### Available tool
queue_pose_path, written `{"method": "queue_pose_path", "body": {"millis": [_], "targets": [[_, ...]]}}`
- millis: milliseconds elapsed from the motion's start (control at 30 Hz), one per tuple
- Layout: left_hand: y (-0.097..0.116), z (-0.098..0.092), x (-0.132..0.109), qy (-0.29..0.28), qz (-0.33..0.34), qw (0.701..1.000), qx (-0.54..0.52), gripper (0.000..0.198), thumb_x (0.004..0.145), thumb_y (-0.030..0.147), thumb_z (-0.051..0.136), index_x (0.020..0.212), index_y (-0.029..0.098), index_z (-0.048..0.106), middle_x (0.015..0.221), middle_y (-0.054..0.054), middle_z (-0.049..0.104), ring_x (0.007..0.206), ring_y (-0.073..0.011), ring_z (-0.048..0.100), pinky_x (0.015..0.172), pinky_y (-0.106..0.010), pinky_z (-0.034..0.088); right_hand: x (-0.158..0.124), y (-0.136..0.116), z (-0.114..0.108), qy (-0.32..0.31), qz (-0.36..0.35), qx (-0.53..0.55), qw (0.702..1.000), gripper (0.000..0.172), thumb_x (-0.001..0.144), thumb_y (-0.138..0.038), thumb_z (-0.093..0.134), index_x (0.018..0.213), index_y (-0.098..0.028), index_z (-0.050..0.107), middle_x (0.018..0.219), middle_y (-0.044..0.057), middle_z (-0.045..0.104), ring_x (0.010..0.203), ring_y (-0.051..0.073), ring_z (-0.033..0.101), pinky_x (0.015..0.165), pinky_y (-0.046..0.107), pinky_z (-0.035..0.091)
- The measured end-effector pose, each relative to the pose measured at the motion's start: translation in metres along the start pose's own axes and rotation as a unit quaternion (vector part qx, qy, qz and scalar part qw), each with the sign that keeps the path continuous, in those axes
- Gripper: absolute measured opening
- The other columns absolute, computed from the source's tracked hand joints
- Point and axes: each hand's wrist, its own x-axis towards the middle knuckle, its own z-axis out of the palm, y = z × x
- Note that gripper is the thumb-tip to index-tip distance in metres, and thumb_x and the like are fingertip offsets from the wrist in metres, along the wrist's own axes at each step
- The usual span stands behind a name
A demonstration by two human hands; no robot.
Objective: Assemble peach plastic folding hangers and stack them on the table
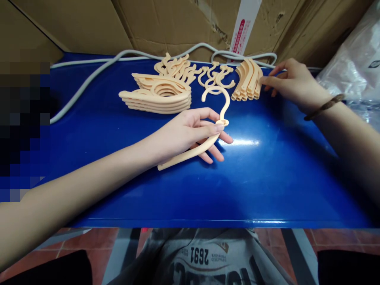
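My left hand (196,128) is closed on a partly assembled cream plastic hanger (204,146). Thumb and index finger pinch the joint where its hook meets a single curved arm, while the other fingers spread out below. The hook (227,101) points up toward the back of the table. At the right, my right hand (287,81) reaches to a pile of loose curved hanger arms (247,81). Its thumb tip is at the pile's right edge, the fingers are apart, and no piece shows in them. Loose hanger hooks (221,77) lie left of that pile.
A stack of folded cream hangers (160,101) sits on the blue table (267,178), with more hooks (175,65) behind it. A grey cable (89,83) runs along the back. Cardboard boxes (178,23) stand behind, and clear plastic wrapping (353,59) at right.
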Motion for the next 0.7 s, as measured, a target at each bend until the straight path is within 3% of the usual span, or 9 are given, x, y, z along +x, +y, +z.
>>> {"method": "queue_pose_path", "body": {"millis": [100,233,333,433,700], "targets": [[0.0005,0.0007,0.0000,-0.001,-0.001,1.000,-0.001,0.009,0.106,0.023,0.052,0.112,0.016,0.053,0.112,-0.012,0.079,0.067,-0.0168,0.079,0.056,-0.027,0.066,-0.0004,0.0012,0.0026,0.002,-0.006,-0.012,1.000,0.032,0.089,-0.020,0.081,0.084,-0.022,0.049,0.069,-0.003,0.062,0.052,0.006,0.048,0.057,0.027,0.035],[0.0012,0.0016,0.0004,-0.006,-0.005,1.000,-0.017,0.004,0.106,0.020,0.051,0.107,0.016,0.052,0.106,-0.011,0.080,0.064,-0.0150,0.078,0.055,-0.024,0.065,-0.0025,0.0029,0.0043,-0.002,-0.026,-0.027,0.999,0.024,0.095,-0.024,0.074,0.093,-0.018,0.051,0.082,0.004,0.070,0.057,0.004,0.048,0.060,0.026,0.036],[0.0006,0.0027,0.0013,-0.012,-0.008,0.998,-0.061,0.002,0.105,0.016,0.053,0.103,0.016,0.052,0.097,-0.006,0.079,0.060,-0.0134,0.076,0.054,-0.021,0.064,-0.0005,0.0028,0.0048,-0.009,-0.013,0.005,1.000,0.022,0.095,-0.015,0.072,0.091,-0.019,0.051,0.073,-0.002,0.066,0.056,0.005,0.049,0.060,0.024,0.037],[-0.0006,0.0034,0.0023,-0.016,-0.010,0.995,-0.100,0.003,0.103,0.014,0.055,0.102,0.015,0.053,0.090,-0.002,0.077,0.058,-0.0132,0.075,0.051,-0.020,0.064,0.0027,0.0018,0.0050,-0.013,0.003,0.048,0.999,0.030,0.091,-0.004,0.072,0.084,-0.021,0.049,0.063,-0.006,0.060,0.054,0.007,0.051,0.056,0.023,0.037],[-0.0002,0.0033,0.0028,-0.017,-0.013,0.994,-0.102,0.004,0.103,0.015,0.057,0.100,0.015,0.054,0.090,-0.003,0.077,0.059,-0.0139,0.075,0.049,-0.021,0.063,0.0011,-0.0003,0.0037,-0.003,0.010,0.061,0.998,0.032,0.086,-0.005,0.077,0.080,-0.022,0.051,0.065,-0.005,0.062,0.055,0.008,0.053,0.058,0.025,0.038]]}}
